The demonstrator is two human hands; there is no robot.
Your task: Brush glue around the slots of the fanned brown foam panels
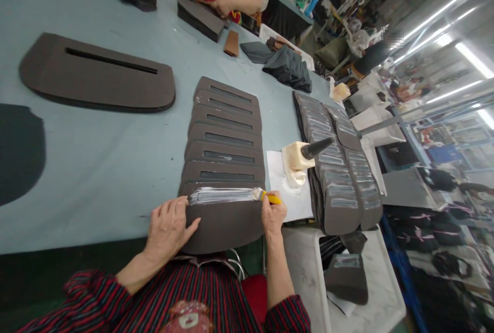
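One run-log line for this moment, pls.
left hand: on front panel | right hand: holding yellow-handled brush | white streaks: across front panel, brush at right end

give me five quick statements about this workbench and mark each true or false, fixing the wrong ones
1. The right hand holds a yellow-handled brush. True.
2. The left hand is lifted clear of the front panel. False: it rests at that panel's left edge, thumb on its surface.
3. White smears mark the front panel around its slot. True.
4. The cream container stands to the left of the overlapping slotted panels. False: it stands to their right, by a white sheet.
5. The small brown piece lies on the far side of the table. True.
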